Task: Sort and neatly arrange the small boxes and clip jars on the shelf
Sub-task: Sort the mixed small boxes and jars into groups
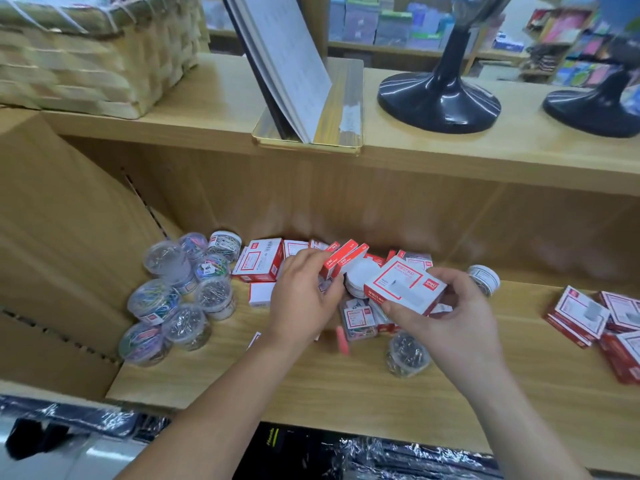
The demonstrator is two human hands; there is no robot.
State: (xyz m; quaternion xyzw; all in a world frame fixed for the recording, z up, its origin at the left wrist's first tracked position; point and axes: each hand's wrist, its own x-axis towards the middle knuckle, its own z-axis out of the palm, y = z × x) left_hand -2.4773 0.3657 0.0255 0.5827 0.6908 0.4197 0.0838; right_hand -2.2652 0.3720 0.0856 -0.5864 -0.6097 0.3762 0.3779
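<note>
Small boxes [259, 259], red and white, lie in a loose heap at the back middle of the shelf [311, 386], some flat, some on edge and leaning on one another. One larger box [403, 289] is lifted just above the heap, and the right hand [446, 317] pinches it between thumb and curled fingers at its near corner. Beside it the left hand [301, 296] closes its fingers on a slim red box [341, 259] that sticks up from the heap.

Clip jars [173, 296] are already gathered into a tight cluster at the shelf's left end, touching one another, some stacked. A second group of boxes [581, 317] sits piled at the far right, well apart from the heap.

By these signs the sorting looks roughly half done. Still left are the mixed heap itself, a white-lidded jar [360, 277] buried among the boxes, a stray jar [407, 353] lying near the front under the right wrist, another jar [485, 278] behind the right hand, and a pink piece [343, 339] too blurred to identify.

Above, the upper board carries a wicker basket [86, 53], a gold tray [346, 109] with a leaning book, and two black stands [440, 102].
</note>
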